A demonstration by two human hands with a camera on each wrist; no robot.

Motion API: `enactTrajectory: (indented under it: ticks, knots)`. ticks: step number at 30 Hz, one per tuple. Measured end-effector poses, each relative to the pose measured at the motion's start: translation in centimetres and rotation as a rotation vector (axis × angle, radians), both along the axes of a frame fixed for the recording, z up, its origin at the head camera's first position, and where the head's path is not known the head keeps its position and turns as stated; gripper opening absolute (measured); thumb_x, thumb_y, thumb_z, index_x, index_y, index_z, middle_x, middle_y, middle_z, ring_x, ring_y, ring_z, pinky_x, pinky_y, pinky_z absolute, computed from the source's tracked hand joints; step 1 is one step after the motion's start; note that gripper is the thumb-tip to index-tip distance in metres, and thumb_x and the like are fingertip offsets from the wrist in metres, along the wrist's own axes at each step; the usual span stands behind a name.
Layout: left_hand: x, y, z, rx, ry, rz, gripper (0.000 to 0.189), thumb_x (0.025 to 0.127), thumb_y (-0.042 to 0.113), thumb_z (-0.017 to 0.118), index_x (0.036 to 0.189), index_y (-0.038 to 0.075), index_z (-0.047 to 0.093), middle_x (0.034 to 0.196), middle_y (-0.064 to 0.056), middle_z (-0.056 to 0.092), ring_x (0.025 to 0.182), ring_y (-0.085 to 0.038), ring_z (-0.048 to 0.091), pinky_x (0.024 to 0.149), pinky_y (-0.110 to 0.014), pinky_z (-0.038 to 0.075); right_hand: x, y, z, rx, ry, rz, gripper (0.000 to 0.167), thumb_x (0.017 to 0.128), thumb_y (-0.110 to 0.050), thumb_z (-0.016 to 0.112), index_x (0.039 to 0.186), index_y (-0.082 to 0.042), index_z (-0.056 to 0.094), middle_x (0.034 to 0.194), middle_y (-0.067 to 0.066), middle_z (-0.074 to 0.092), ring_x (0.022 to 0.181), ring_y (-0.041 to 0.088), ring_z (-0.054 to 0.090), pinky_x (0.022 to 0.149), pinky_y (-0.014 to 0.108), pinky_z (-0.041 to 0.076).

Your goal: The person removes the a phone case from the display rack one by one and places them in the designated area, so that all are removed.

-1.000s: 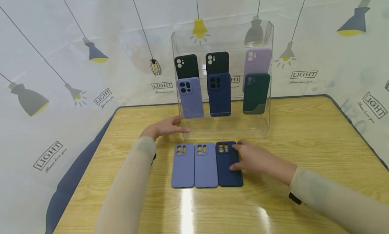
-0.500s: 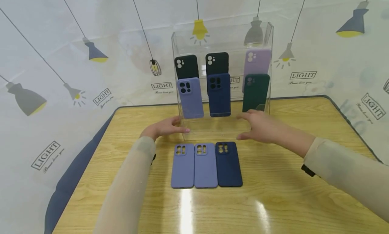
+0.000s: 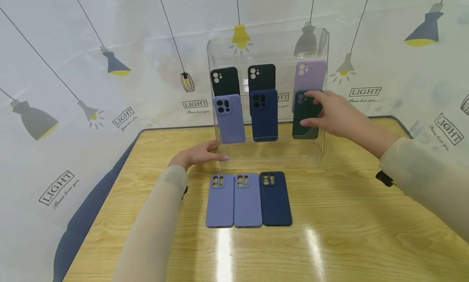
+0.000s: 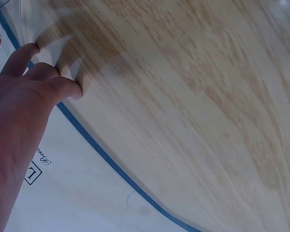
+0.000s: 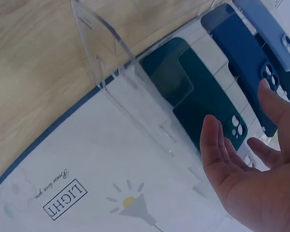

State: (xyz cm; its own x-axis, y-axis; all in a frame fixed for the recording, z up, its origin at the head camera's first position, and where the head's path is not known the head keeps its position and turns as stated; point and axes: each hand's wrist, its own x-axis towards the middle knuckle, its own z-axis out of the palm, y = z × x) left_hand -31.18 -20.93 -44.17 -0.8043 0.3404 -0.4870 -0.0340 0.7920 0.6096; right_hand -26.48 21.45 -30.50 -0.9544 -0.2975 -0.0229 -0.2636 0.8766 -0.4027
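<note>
My left hand (image 3: 198,154) holds the lower left side of a clear acrylic display rack (image 3: 269,154), thumb along the front; its other fingertips are mostly hidden in the head view. My right hand (image 3: 338,113) is at the dark green phone case (image 3: 302,111) on the rack's lower right, with thumb and fingers spread over its right side. In the right wrist view those fingers (image 5: 212,140) overlap the green case's camera end. Left of it on the same tier stand a navy phone case (image 3: 264,121) and a lilac phone case (image 3: 231,123).
On the upper tier are two black phone cases (image 3: 224,80) and a pale purple one (image 3: 309,74). Flat on the wooden table (image 3: 351,217), side by side before the rack, lie two lilac cases (image 3: 220,204) and a navy case (image 3: 276,202). A lamp-patterned backdrop (image 3: 154,50) surrounds the table.
My right hand has left the navy case on the table and risen forward and right to the green case on the rack. The left hand has stayed at the rack's side.
</note>
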Motion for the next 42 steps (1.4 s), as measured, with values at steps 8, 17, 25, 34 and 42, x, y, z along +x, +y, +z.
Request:
enactTrajectory:
  ticks: [8, 17, 25, 34, 42]
  knots:
    - [0.2, 0.0, 0.0, -0.002, 0.005, 0.001, 0.125, 0.079, 0.083, 0.074, 0.173, 0.028, 0.013, 0.181, -0.004, 0.016, 0.168, -0.034, 0.013, 0.135, -0.062, 0.016, -0.9, 1.1, 0.4, -0.04, 0.073, -0.07, 0.086, 0.103, -0.045, 0.069, 0.169, -0.011, 0.026, 0.148, 0.033, 0.042, 0.114, 0.044, 0.057, 0.094, 0.063, 0.051]
    - [0.1, 0.1, -0.1, 0.001, 0.009, 0.008, 0.126, 0.078, 0.083, 0.074, 0.173, 0.026, 0.014, 0.181, -0.003, 0.017, 0.168, -0.033, 0.013, 0.135, -0.061, 0.015, -0.6, 1.5, -0.6, 0.016, 0.172, -0.071, 0.067, 0.107, -0.032, 0.067, 0.162, -0.006, 0.04, 0.148, 0.034, 0.043, 0.125, 0.05, 0.049, 0.101, 0.067, 0.049]
    - [0.1, 0.1, 0.0, 0.016, -0.004, 0.021, 0.126, 0.077, 0.083, 0.075, 0.173, 0.028, 0.014, 0.181, -0.002, 0.017, 0.168, -0.033, 0.013, 0.135, -0.061, 0.015, -0.3, 0.7, -2.0, 0.018, 0.288, 0.005, 0.065, 0.106, -0.02, 0.068, 0.162, -0.011, 0.038, 0.136, 0.03, 0.054, 0.11, 0.043, 0.063, 0.086, 0.058, 0.058]
    - [-0.1, -0.1, -0.6, 0.018, 0.005, 0.012, 0.126, 0.077, 0.084, 0.074, 0.173, 0.029, 0.014, 0.181, -0.003, 0.018, 0.168, -0.033, 0.016, 0.135, -0.061, 0.017, -0.9, 0.1, -3.8, -0.069, 0.285, 0.061, 0.07, 0.102, 0.001, 0.066, 0.16, -0.01, 0.029, 0.139, 0.035, 0.05, 0.106, 0.051, 0.067, 0.086, 0.061, 0.061]
    - [0.0, -0.1, -0.4, 0.019, 0.0, 0.005, 0.124, 0.08, 0.08, 0.074, 0.173, 0.028, 0.011, 0.181, -0.006, 0.018, 0.167, -0.035, 0.017, 0.135, -0.062, 0.019, -1.2, 0.0, -4.1, -0.053, 0.335, 0.079, 0.072, 0.098, 0.011, 0.063, 0.16, -0.01, 0.032, 0.135, 0.034, 0.059, 0.106, 0.051, 0.07, 0.088, 0.062, 0.061]
